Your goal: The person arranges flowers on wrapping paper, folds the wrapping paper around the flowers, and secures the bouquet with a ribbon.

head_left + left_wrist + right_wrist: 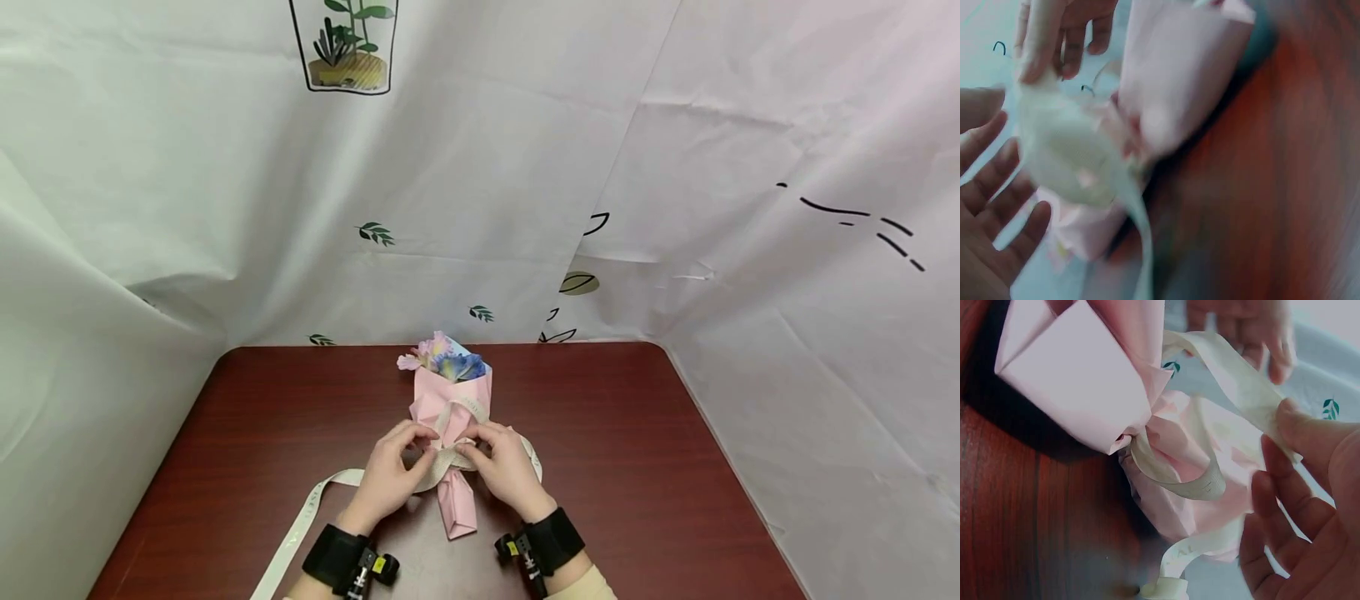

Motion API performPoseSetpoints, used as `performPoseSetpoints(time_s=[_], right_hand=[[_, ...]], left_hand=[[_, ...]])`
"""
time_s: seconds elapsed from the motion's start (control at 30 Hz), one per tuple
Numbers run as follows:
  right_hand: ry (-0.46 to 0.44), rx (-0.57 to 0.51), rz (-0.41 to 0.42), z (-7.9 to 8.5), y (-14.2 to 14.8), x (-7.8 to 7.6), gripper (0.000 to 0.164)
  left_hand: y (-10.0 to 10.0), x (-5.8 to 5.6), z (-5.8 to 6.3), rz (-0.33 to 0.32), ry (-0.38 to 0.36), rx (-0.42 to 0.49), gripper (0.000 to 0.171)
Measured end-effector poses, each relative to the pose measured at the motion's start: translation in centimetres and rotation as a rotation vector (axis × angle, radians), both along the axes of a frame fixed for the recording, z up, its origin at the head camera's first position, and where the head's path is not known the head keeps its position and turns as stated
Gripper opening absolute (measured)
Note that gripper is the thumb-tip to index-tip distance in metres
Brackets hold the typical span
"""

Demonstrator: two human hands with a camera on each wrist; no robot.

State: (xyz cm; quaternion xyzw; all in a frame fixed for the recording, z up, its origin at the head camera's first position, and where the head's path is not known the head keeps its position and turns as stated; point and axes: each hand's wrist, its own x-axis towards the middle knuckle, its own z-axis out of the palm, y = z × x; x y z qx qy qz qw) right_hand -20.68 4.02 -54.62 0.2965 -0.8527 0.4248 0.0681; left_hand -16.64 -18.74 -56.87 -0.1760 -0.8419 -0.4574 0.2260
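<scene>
A bouquet wrapped in pink paper [457,503] lies on the table, its pink and blue flowers [461,367] toward the back edge. Cream ribbon [1238,384] loops around the bouquet's gathered waist. Between thumb and fingers, my right hand [508,471] pinches a stretch of this ribbon, seen closely in the right wrist view [1310,487]. My left hand [390,473] is on the bouquet's other side, thumb and fingers parted beside the ribbon. Nothing shows between those fingers in the left wrist view [991,206], where the ribbon and wrapping are blurred.
A long ribbon tail [296,533] trails over the table to the front left. Another ribbon length [536,458] curves out beyond my right hand. The dark red table [615,450] meets white printed cloth [480,167] at the back and sides.
</scene>
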Motion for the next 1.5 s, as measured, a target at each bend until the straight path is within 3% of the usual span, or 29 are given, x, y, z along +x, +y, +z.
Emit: performPoseSetpoints(time_s=[0.17, 0.33, 0.47, 0.6, 0.7, 0.8, 1.07, 1.27, 1.43, 1.5], right_hand=[[-0.077, 0.016, -0.011, 0.0, 0.0, -0.1, 0.008], [-0.088, 0.044, -0.007, 0.0, -0.1, 0.1, 0.008], [-0.095, 0.042, 0.006, 0.1, -0.2, 0.2, 0.006], [-0.101, 0.041, 0.019, 0.1, -0.4, 0.3, 0.005], [-0.102, 0.047, 0.011, 0.2, -0.4, 0.3, 0.004], [-0.105, 0.045, -0.015, 0.3, -0.4, 0.2, 0.005], [-0.23, -0.006, -0.069, 0.7, -0.1, 0.2, 0.014], [-0.235, -0.025, -0.085, 0.7, -0.2, 0.2, 0.016], [-0.23, -0.007, -0.089, 0.5, -0.2, 0.0, 0.017], [-0.239, -0.004, -0.09, 0.4, -0.2, -0.2, 0.018]], left_hand=[[-2.1, -2.2, 1.6, -0.009, 0.266, -0.499, 0.031], [-3.3, -3.8, 2.6, -0.117, 0.398, -0.924, 0.026], [-3.3, -4.5, 2.5, -0.169, 0.459, -1.121, 0.022], [-3.1, -4.7, 2.0, -0.161, 0.507, -1.168, 0.018], [-3.2, -4.6, 1.8, -0.142, 0.522, -1.148, 0.017], [-3.3, -4.4, 1.8, -0.137, 0.491, -1.066, 0.013], [-2.1, -3.7, 4.2, -0.135, 0.251, -0.625, 0.016], [-0.7, -2.9, 5.2, -0.159, 0.181, -0.364, 0.027], [0.2, -1.9, 6.7, -0.204, -0.018, -0.182, 0.019], [0.4, -1.5, 7.6, -0.239, -0.114, -0.111, 0.033]])
